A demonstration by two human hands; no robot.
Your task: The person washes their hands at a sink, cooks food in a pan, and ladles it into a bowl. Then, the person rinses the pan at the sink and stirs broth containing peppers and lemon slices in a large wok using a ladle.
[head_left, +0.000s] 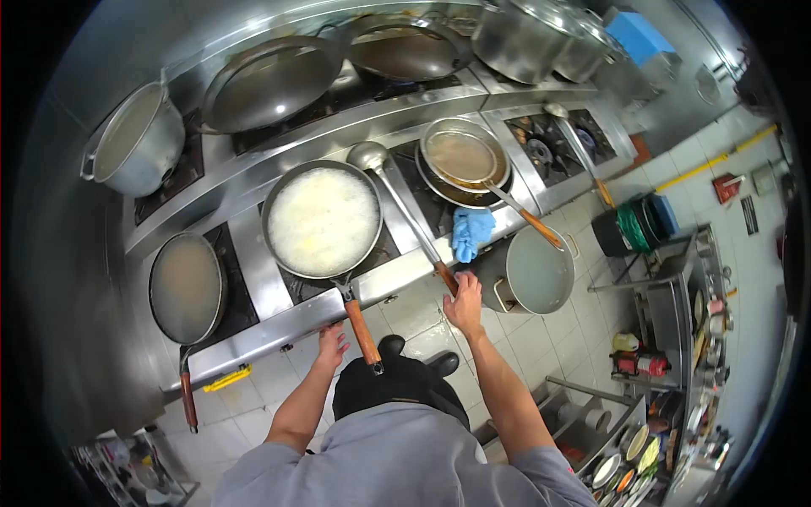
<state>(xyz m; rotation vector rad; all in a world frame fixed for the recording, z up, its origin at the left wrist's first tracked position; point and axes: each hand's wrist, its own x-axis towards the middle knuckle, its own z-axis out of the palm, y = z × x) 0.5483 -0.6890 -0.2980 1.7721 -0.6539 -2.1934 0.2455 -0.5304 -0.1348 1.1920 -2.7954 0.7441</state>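
My right hand [463, 306] is closed around the wooden handle end of a long ladle [410, 211], whose bowl rests on the stove top beside the wok. My left hand [332, 345] is empty, fingers apart, just below the front edge of the stove [245, 325]. Between my hands, the wooden handle of a wok [365, 334] sticks out over that edge. White, foamy liquid [323, 221] fills the wok. Right of the ladle, a strainer [460, 156] with a wooden handle sits over another pan [473, 196]. A crumpled blue cloth [471, 234] lies close to my right hand.
A large pot of cloudy liquid [541, 270] stands below the stove, right of my right hand. Another pan [186, 287] sits at the left. Big woks [274, 84] and stockpots [524, 38] line the back. Shelving with dishes [667, 422] stands at the right.
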